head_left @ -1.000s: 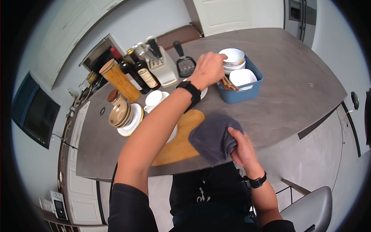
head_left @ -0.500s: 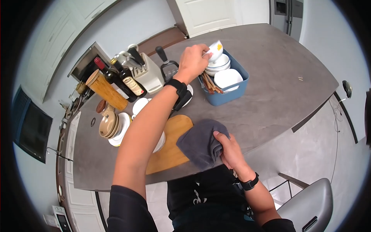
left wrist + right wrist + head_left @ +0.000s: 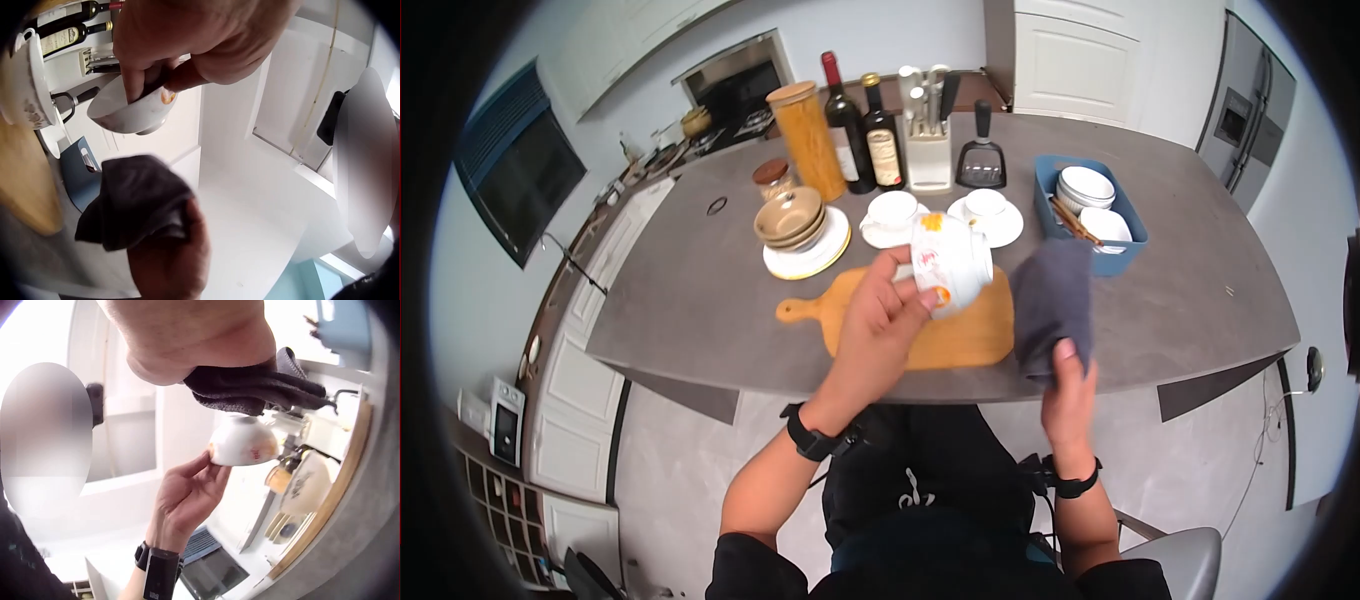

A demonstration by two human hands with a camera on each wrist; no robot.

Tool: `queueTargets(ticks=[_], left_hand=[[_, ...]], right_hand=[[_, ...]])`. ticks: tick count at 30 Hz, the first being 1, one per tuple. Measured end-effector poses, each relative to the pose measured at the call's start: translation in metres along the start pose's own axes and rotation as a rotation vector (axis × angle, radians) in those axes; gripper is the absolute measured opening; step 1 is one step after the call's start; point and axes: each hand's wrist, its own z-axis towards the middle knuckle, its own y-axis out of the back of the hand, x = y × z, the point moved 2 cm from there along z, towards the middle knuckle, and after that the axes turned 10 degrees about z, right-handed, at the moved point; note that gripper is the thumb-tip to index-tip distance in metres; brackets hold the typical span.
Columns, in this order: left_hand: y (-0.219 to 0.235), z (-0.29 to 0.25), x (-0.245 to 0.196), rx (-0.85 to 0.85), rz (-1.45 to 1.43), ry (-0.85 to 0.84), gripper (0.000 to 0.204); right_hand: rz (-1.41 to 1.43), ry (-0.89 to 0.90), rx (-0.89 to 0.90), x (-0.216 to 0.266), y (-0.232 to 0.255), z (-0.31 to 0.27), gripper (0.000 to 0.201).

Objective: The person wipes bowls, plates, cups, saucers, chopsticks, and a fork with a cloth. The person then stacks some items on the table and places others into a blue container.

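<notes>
My left hand (image 3: 875, 330) pinches a white bowl (image 3: 953, 265) with orange and red flower prints by its rim, thumb outside and fingers reaching inside. Tipped on its side above the wooden cutting board (image 3: 970, 348), the bowl has its foot toward the right. A dark grey cloth (image 3: 1052, 305) hangs in my right hand (image 3: 1070, 400), thumb pressed on its near side. In the left wrist view the cloth (image 3: 140, 200) is close to the bowl (image 3: 134, 109), with a gap between them. The right wrist view has the cloth (image 3: 244, 390) right by the bowl's foot.
A blue basket (image 3: 1112, 263) at right holds white bowls (image 3: 1086, 186) and brown sticks. Cups on saucers (image 3: 1000, 232) stand behind the board; brown bowls (image 3: 788, 215) sit on plates to the left. Bottles (image 3: 883, 140), a pasta jar (image 3: 808, 145), a knife block (image 3: 929, 160) and a grater (image 3: 983, 165) line the back.
My left hand has lifted the bowl out of the basket and brought it back over the cutting board. The cloth, still in my right hand, is now raised beside the bowl.
</notes>
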Motion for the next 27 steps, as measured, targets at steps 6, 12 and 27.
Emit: queueTargets(ticks=[6,12,27], left_hand=[[0.007,-0.082,0.007,0.014,0.107,0.028,0.048],[0.017,-0.123,-0.015,0.123,0.317,0.130,0.026],[0.002,-0.112,0.031,-0.309,-0.146,-0.231,0.031]], right_hand=[[-0.950,0.528,0.622,0.026,-0.106,-0.033,0.063],[-0.437,0.112,0.654,0.028,-0.119,-0.003,0.039],[0.506,-0.307,0.031,-0.029,-0.117,-0.046,0.054]])
